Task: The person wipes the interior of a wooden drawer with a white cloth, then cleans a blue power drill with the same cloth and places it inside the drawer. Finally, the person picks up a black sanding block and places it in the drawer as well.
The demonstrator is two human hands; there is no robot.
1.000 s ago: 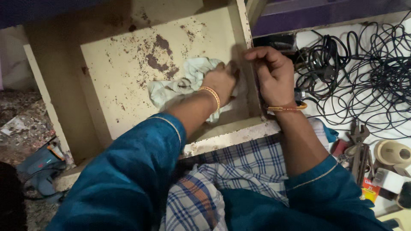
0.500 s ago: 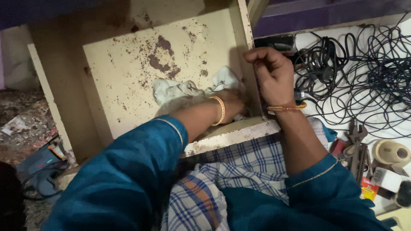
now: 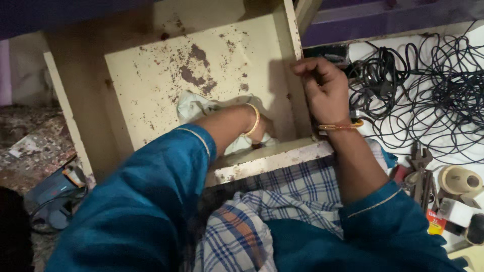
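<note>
Down inside the cream, rust-spotted metal drawer (image 3: 201, 65), the left hand (image 3: 262, 128) presses on a pale crumpled cloth (image 3: 194, 107), bunched at the near right corner of the drawer floor. That hand is mostly hidden behind its own wrist and the gold bangle (image 3: 254, 120), so the fingers' grip cannot be told; it sits right on the cloth, against the front wall. Part of the cloth shows to the left of the forearm and a little more below the wrist.

Over on the drawer's right wall, the right hand (image 3: 322, 88) is closed narrow around the top edge, fingers curled over the rim, a thin bangle (image 3: 340, 126) at its wrist. Both arms wear blue sleeves (image 3: 146, 201), and a blue checked fabric (image 3: 282, 201) lies across the lap below the drawer front.

Beside the drawer, to the right, a tangle of black cables (image 3: 428, 85) spreads over a white surface. Near its lower edge lie pliers (image 3: 418, 166), a roll of tape (image 3: 459, 179) and a small red box (image 3: 436, 221). At the far left, on the speckled floor, a blue power tool (image 3: 53, 194) rests.
</note>
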